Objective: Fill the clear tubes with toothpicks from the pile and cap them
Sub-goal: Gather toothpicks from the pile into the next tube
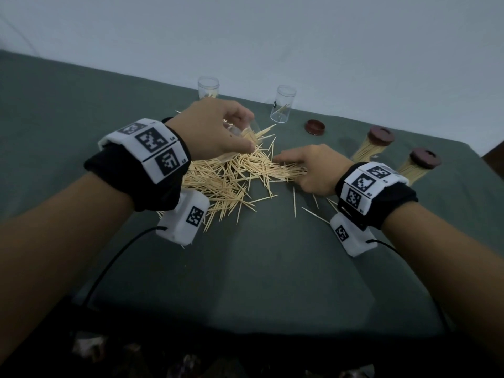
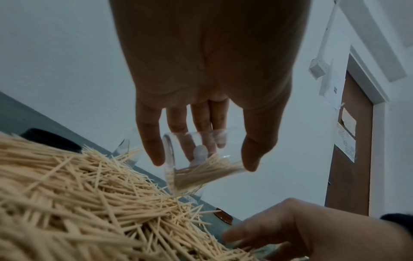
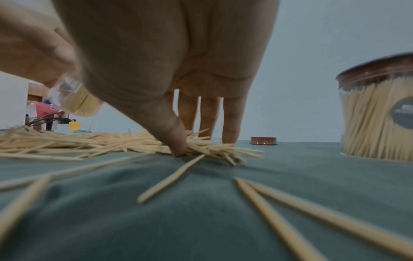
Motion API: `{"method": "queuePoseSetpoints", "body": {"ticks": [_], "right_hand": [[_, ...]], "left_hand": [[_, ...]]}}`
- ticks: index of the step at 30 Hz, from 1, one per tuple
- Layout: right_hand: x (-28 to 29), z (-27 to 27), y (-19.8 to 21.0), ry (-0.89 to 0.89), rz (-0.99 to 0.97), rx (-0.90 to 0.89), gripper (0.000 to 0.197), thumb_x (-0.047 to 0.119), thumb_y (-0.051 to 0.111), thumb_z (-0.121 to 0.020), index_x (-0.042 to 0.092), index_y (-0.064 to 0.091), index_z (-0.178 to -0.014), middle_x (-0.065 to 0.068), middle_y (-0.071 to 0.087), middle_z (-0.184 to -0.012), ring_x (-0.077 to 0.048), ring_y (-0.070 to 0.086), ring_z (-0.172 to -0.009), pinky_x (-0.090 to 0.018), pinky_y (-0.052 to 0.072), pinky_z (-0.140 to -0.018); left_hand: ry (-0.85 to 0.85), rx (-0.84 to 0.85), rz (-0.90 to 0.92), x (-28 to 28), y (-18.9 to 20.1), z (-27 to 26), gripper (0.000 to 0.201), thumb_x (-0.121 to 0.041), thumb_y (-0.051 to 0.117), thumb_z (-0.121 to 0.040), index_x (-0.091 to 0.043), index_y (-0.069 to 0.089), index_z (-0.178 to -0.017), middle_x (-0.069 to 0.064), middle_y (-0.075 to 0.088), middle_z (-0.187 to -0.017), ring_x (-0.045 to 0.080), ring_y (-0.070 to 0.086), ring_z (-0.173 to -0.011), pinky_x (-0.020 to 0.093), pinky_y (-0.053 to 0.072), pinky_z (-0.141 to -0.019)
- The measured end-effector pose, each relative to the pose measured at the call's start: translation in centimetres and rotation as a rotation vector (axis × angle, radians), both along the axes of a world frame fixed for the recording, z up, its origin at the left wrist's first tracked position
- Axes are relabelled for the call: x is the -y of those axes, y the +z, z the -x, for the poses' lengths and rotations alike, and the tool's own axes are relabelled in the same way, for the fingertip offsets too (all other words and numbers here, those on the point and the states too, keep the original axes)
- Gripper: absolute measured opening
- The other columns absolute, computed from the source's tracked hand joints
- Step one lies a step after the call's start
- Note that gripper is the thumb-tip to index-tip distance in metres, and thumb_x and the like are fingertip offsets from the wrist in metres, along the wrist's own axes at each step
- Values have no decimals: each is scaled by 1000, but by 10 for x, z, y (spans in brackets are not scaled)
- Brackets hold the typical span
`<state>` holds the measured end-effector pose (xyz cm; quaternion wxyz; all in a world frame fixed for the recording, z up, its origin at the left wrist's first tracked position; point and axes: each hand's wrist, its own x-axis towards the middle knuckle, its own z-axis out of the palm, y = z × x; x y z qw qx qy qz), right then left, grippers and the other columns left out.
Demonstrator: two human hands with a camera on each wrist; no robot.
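Left hand [image 1: 215, 129]: grips a clear plastic tube [image 2: 201, 159] tilted over the pile, some toothpicks inside.
Right hand [image 1: 308, 170]: thumb and fingers [image 3: 231, 123] pressed down round a small bunch at the pile's edge.
Pile of pale wooden toothpicks [image 1: 231, 178]: spread on the green cloth [image 1: 259, 268] between both hands.
Two open clear tubes [image 1: 283, 103]: upright behind the pile.
Two filled tubes with brown caps [image 1: 373, 144]: near the right hand.
Loose brown cap [image 1: 315, 126]: flat on the cloth.

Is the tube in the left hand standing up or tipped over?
Tipped. The left hand holds the clear tube on its side over the pile, and its toothpicks lie slanted toward the open mouth.
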<state>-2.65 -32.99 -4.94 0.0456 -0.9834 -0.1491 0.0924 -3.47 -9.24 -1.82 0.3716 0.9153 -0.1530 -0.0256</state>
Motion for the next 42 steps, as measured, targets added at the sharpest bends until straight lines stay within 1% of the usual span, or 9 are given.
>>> {"method": "queuePoseSetpoints", "body": {"ticks": [4, 10, 13, 19, 22, 27, 34, 37, 42], "right_hand": [[2, 1, 2, -32, 32, -10, 57, 45, 70, -81, 41, 51, -135, 5, 54, -138, -19, 48, -128, -29, 37, -104], [-9, -2, 1, 78, 44, 48, 40, 30, 70, -86, 33, 64, -125, 0, 69, -115, -20, 59, -110, -27, 45, -92], [-13, 0, 2, 142, 61, 105, 31, 25, 66, -89, 28, 69, -119, -2, 73, -101, -23, 62, -100, -22, 42, -81], [-12, -1, 4, 159, 75, 106, 19, 25, 61, -91, 22, 73, -105, -6, 70, -86, -23, 61, -85, -26, 42, -72], [-7, -2, 4, 103, -11, 79, 23, 24, 63, -91, 31, 73, -110, 3, 70, -87, -13, 55, -81, -20, 37, -72], [3, -3, 7, 34, -86, 56, 23, 27, 65, -90, 33, 72, -112, 6, 73, -98, -6, 54, -84, -18, 37, -77], [7, -3, 19, 7, -163, 90, 21, 32, 64, -91, 29, 73, -110, 6, 73, -103, -12, 62, -101, -18, 39, -81], [4, -5, 26, 34, -175, 129, 25, 34, 62, -93, 17, 72, -108, -6, 73, -104, -22, 63, -103, -29, 48, -89], [-6, -4, 33, 75, -251, 142, 20, 35, 63, -92, 31, 73, -108, 6, 73, -100, -13, 65, -94, -31, 49, -92]], "left_hand": [[-10, 9, 0, 0, 1, 0, 54, -41, 79, -75, -31, 61, -124, -22, 62, -101, 4, 62, -99, 31, 49, -97], [-21, 24, -4, 1, 2, -1, 56, -40, 79, -76, -28, 60, -127, -21, 61, -103, 3, 61, -100, 23, 46, -92], [-22, 24, -12, 2, 1, -1, 55, -41, 79, -76, -29, 60, -126, -22, 61, -103, 0, 60, -98, 19, 44, -87], [-13, 50, -54, 1, 2, -1, 54, -41, 78, -76, -28, 60, -126, -23, 59, -98, 3, 60, -97, 22, 45, -90], [-5, 63, -85, -1, 2, -2, 53, -41, 77, -77, -29, 60, -126, -24, 57, -97, 4, 60, -99, 22, 44, -88], [-6, 88, -143, -5, -3, -4, 51, -37, 77, -79, -27, 60, -126, -18, 60, -108, 4, 58, -105, 20, 42, -88], [1, 123, -244, -8, -3, -7, 55, -33, 76, -81, -26, 57, -132, -13, 61, -116, 4, 51, -102, 21, 36, -89], [-8, 118, -273, -8, -4, -5, 56, -32, 75, -82, -25, 56, -133, -10, 62, -121, 5, 51, -103, 24, 38, -92], [-39, 120, -291, -2, -6, -3, 56, -33, 74, -82, -26, 56, -134, -12, 61, -120, 4, 50, -103, 20, 36, -92]]}}
